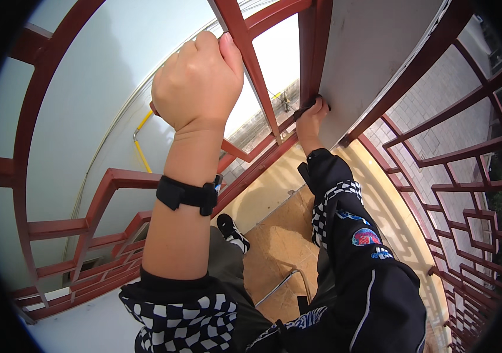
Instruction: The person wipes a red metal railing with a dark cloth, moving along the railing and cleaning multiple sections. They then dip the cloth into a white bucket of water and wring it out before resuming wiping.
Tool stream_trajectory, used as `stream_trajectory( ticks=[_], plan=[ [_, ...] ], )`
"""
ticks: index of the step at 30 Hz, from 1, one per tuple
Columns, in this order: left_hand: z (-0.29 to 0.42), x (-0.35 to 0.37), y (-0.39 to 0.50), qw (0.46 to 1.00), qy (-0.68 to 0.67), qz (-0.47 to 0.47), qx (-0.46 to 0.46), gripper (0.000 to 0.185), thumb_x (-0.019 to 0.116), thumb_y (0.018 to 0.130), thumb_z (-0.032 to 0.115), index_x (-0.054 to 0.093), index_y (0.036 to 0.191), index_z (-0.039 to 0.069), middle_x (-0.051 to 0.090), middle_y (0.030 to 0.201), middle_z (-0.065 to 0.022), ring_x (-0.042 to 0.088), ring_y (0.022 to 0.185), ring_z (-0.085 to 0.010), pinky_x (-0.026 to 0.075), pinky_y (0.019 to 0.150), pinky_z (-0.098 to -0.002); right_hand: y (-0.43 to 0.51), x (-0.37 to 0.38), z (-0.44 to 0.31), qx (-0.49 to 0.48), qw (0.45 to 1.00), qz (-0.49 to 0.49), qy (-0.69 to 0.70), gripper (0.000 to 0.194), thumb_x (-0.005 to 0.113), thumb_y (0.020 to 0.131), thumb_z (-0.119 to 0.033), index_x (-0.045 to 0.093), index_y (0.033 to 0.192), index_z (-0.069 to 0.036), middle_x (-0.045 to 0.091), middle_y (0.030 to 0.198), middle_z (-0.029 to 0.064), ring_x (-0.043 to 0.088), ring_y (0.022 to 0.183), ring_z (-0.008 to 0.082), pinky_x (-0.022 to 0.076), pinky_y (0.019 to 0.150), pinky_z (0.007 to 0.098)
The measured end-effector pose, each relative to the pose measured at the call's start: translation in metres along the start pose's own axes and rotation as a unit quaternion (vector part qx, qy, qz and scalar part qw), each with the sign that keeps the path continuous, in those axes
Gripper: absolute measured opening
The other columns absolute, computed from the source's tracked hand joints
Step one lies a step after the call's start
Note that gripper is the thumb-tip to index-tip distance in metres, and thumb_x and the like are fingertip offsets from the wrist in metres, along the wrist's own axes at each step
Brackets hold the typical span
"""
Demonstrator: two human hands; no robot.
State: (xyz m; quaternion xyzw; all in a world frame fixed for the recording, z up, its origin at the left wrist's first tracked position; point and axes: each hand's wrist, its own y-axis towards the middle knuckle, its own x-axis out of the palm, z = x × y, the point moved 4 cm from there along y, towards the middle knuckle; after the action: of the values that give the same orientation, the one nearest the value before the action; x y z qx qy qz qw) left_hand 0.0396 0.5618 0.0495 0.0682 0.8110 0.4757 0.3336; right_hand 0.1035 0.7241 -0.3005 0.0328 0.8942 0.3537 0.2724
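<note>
My left hand [198, 81] is closed in a fist around a red bar of the lattice railing; the fingers hide most of that bar. A black strap [187, 195] circles this forearm. Lower and to the right, my right hand [312, 118] grips a dark cloth [305, 109] against the foot of a red upright post [315, 48]. That post stands beside a grey-white pillar [363, 53]. Part of the cloth is hidden behind the fingers. A red bottom rail [251, 174] runs below both hands.
Red lattice railing [443, 187] curves along the right, with brick paving [427, 101] beyond it. A yellow pipe [142, 154] shows on the outer wall at left. Underfoot are brown floor tiles [273, 247] and a pale ledge [273, 176]. A bent metal tube [284, 282] stands between my legs.
</note>
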Motion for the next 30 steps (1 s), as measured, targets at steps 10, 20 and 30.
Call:
stream_trajectory(
  ticks=[10,20,30],
  plan=[
    [-0.001,-0.001,0.001,1.000,-0.026,0.000,-0.006,0.031,0.053,0.092,0.031,0.063,0.067,0.014,0.061,0.056,-0.0007,0.056,0.045,-0.0187,0.042,0.040,-0.0302,-0.064,0.037,0.041,0.394,0.860,-0.207,0.248,0.022,0.049,0.082,-0.002,0.056,0.103,0.003,0.061,0.096,0.0193,0.061,0.091,0.0347,0.0490,0.081,0.0417],
    [-0.001,-0.010,-0.014,0.991,-0.132,0.033,0.011,0.006,0.063,0.081,0.018,0.062,0.083,0.013,0.061,0.089,-0.0026,0.060,0.087,-0.0206,0.049,0.075,-0.0347,-0.088,-0.008,-0.010,0.629,0.397,-0.179,0.644,0.028,0.041,0.092,-0.007,0.055,0.115,0.002,0.061,0.111,0.0149,0.060,0.099,0.0304,0.0492,0.090,0.0480],
    [0.070,0.083,-0.267,0.853,-0.406,-0.328,-0.020,0.046,0.057,0.085,0.009,0.042,0.125,-0.005,0.047,0.126,-0.0206,0.042,0.122,-0.0375,0.036,0.104,-0.0447,-0.127,-0.016,0.000,0.567,0.449,-0.146,0.675,0.028,0.042,0.096,-0.001,0.049,0.122,0.002,0.056,0.120,0.0175,0.059,0.108,0.0320,0.0494,0.098,0.0436]
  ],
)
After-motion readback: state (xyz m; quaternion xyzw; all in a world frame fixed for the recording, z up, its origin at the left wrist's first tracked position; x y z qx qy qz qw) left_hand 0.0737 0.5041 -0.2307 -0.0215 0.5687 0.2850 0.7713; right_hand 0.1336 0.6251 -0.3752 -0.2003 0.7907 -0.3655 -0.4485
